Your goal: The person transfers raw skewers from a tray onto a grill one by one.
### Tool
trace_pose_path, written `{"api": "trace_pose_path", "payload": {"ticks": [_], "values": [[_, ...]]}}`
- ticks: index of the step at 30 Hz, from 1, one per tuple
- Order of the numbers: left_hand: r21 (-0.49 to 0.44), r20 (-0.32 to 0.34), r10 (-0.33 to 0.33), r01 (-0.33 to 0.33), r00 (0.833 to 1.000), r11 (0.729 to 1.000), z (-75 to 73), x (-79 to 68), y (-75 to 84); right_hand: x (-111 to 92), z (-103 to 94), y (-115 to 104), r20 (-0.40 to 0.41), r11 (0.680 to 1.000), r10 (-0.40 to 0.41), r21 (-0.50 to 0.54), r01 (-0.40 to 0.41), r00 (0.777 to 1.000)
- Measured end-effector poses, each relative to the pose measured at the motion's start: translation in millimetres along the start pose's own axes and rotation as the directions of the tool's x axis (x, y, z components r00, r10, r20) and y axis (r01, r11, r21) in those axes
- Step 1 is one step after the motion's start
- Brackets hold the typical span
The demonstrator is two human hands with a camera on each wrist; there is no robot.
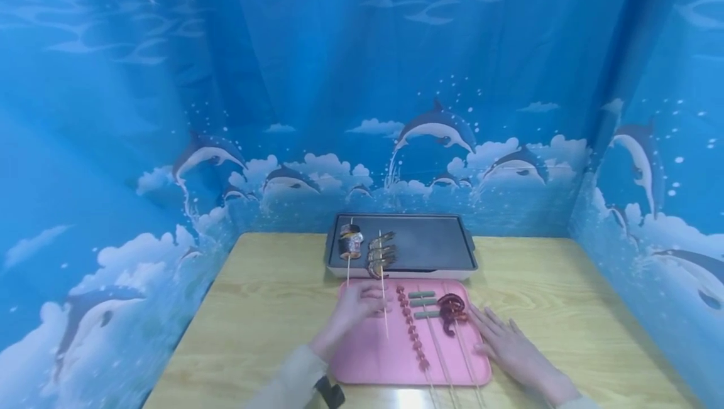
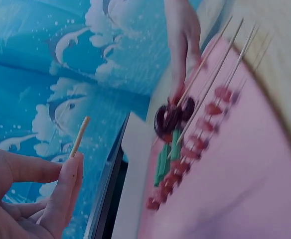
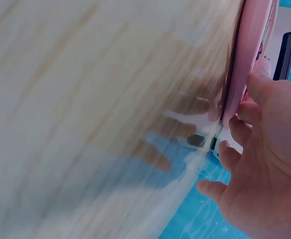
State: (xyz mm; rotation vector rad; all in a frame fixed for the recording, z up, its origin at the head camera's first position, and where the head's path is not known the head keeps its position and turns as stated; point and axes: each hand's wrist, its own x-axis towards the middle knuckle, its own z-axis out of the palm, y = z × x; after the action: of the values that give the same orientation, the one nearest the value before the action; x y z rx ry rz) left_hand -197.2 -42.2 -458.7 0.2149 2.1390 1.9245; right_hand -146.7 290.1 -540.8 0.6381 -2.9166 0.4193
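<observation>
My left hand (image 1: 357, 307) pinches the bare stick of a shrimp skewer (image 1: 382, 257) between thumb and fingertips. Several shrimp are threaded on it, over the left part of the dark griddle pan (image 1: 432, 242). In the left wrist view the stick's end (image 2: 80, 134) pokes out past the fingers. My right hand (image 1: 511, 345) touches the right edge of the pink tray (image 1: 362, 362), its fingers loosely extended. On that tray lie a skewer of small reddish pieces (image 1: 411, 327), one with green sticks (image 1: 423, 303), and one with a dark octopus-like piece (image 1: 452, 311).
A skewer with thick, dark-skinned chunks (image 1: 350, 242) lies on the griddle's left end. The griddle stands right behind the tray on a wood-grain table (image 1: 571, 308). Blue dolphin-print curtains (image 1: 339, 82) close off the back and sides.
</observation>
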Motion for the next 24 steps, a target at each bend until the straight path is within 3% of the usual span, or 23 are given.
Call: {"api": "trace_pose_path", "payload": {"ticks": [5,11,17,24], "values": [[0.059,-0.046,-0.02,0.022,0.999,0.998,-11.2,31.8,-2.3,-1.1,6.0,2.5,-0.028,1.0,-0.013,0.015,0.014,1.0],[0.096,-0.064,-0.042,0.048,0.997,0.994,-17.8,58.0,-1.5,-1.9,4.2,-0.9,-0.058,1.0,-0.028,-0.01,0.028,0.998],[0.164,-0.073,-0.083,0.095,0.994,0.982,-19.8,75.1,-2.7,-1.2,4.5,0.1,-0.069,0.999,-0.048,-0.026,0.046,0.996],[0.27,-0.132,-0.064,0.098,0.989,0.958,-21.7,84.6,-5.2,-1.0,4.3,1.8,-0.086,0.998,-0.055,-0.034,0.052,0.995]]}}
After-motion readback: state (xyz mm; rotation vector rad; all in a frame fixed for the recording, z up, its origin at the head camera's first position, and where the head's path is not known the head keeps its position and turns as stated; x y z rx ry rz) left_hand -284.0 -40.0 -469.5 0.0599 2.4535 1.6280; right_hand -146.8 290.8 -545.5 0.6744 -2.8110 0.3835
